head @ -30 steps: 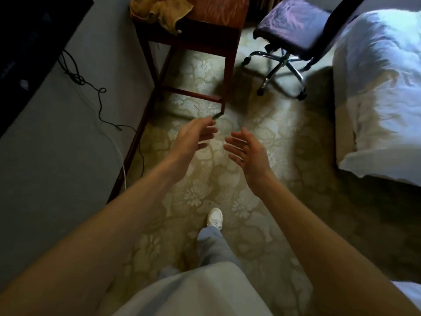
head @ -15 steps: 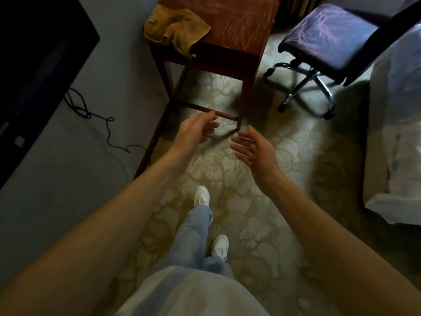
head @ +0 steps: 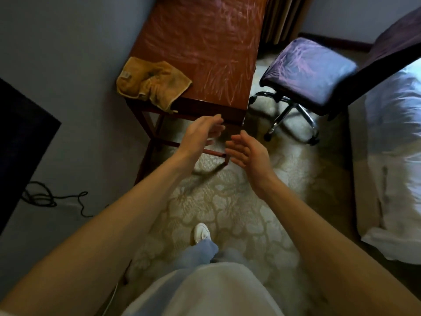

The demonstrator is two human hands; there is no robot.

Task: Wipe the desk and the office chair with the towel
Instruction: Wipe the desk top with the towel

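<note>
A crumpled yellow towel [head: 151, 84] lies on the near left corner of the reddish-brown wooden desk [head: 205, 46], one flap hanging over the front edge. To the desk's right stands the office chair [head: 312, 69] with a purple seat and chrome legs. Both my arms reach forward in front of the desk. My left hand [head: 201, 133] hovers just below the desk's front edge, fingers straight, holding nothing. My right hand [head: 248, 151] is beside it, palm turned inward, fingers relaxed and empty. Neither hand touches the towel.
A bed with white bedding [head: 391, 156] fills the right side. A dark screen [head: 20, 142] and a black cable [head: 50, 199] are along the wall on the left. Patterned carpet [head: 216, 201] lies underfoot, with my white shoe [head: 201, 232] stepping on it.
I have walked closer to the desk; the desk, towel and chair have grown and shifted down in view. Both hands stay open and have come nearer the desk's front edge.
</note>
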